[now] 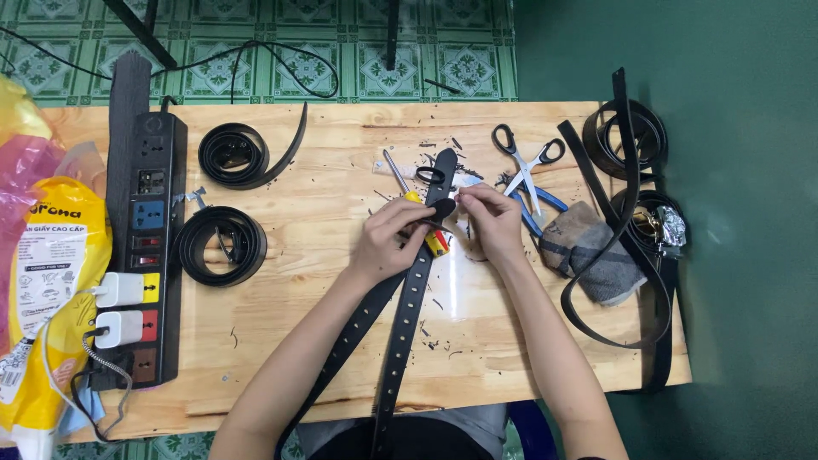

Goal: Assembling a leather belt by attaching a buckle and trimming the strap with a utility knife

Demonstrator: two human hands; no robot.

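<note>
Running up from the near edge of the pale wooden worktop [281, 375], a long black leather belt with a row of punched holes [400, 328], doubled so two strands are lying side by side. Pinching its folded end at mid-worktop, the left hand [388, 240], fingers clamped on the leather; meeting it from the other side, the right hand [492, 223], fingertips gripping the same end, both hands close together. Lying under the hands, a yellow-and-red-handled screwdriver [423, 223], partly hidden by the belt. Just right of the right hand, blue-handled pliers [535, 207] and a grey cloth glove [592, 251]. Beyond, black-handled scissors [527, 162] sitting among dark leather scraps. Left of centre, two coiled black belts [223, 245], [234, 155]. Along the left side, a black power strip [143, 255] carrying two white plugs. At the far left, a yellow plastic bag [47, 281]. At the right edge, further black belts [635, 136] piling up, too tangled for counting.
</note>
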